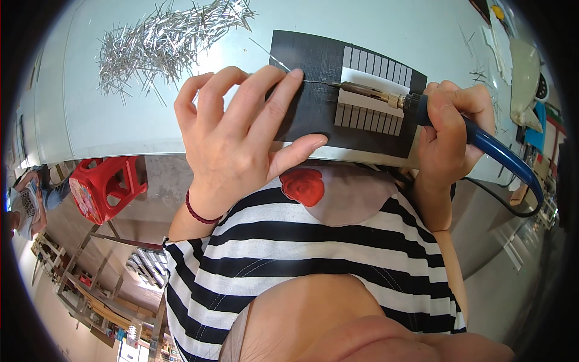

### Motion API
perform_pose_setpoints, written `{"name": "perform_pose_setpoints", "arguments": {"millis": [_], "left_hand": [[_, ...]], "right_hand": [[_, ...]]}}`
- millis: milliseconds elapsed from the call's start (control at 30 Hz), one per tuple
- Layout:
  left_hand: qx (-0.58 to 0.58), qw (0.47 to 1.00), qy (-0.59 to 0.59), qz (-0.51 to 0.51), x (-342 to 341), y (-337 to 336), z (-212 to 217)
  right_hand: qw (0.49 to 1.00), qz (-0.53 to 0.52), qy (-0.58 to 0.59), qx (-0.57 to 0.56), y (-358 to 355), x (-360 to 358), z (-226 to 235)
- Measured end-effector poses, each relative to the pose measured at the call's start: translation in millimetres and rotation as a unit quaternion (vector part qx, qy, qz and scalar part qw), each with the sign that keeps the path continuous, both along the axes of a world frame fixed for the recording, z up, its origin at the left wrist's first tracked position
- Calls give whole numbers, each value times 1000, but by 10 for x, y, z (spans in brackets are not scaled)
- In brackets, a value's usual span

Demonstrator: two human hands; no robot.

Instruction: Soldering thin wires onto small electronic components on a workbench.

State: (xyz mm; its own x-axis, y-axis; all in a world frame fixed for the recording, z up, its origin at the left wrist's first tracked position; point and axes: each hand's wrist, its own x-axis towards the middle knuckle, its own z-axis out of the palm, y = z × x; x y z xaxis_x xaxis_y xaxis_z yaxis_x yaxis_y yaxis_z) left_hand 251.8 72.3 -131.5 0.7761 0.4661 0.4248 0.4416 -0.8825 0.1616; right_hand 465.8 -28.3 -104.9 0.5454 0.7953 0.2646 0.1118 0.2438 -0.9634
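My right hand (455, 120) grips a soldering iron (368, 92) by its dark handle, with the metal barrel pointing left. Its tip is at a thin metal wire (315, 81) lying over a black board (316, 51). The board has a grid of pale rectangles, partly behind the iron. My left hand (235, 114) is spread over the board's left side, thumb held apart from the fingers. Its index fingertip presses down where the thin wire and a slanting silvery strip (265, 52) meet. Whether these two are one piece I cannot tell.
A heap of thin silvery strips (163, 48) lies on the pale table (120, 127) at the far left. The iron's blue cable sleeve (506, 154) loops off the right side. A red plastic stool (102, 187) stands left, below the table edge; another person (27, 208) is farther left.
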Motion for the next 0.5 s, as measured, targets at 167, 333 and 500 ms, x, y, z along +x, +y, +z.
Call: {"name": "perform_pose_setpoints", "arguments": {"millis": [167, 333, 500], "left_hand": [[-38, 997, 7, 66, -15, -1, 28], [-53, 986, -17, 160, 24, 45, 21], [-89, 969, -147, 175, 20, 96, -86]], "right_hand": [[999, 16, -19, -24, 25, -13, 77], [994, 26, -99, -24, 61, -37, 151], [988, 15, -149, 43, 95, 20, -27]]}}
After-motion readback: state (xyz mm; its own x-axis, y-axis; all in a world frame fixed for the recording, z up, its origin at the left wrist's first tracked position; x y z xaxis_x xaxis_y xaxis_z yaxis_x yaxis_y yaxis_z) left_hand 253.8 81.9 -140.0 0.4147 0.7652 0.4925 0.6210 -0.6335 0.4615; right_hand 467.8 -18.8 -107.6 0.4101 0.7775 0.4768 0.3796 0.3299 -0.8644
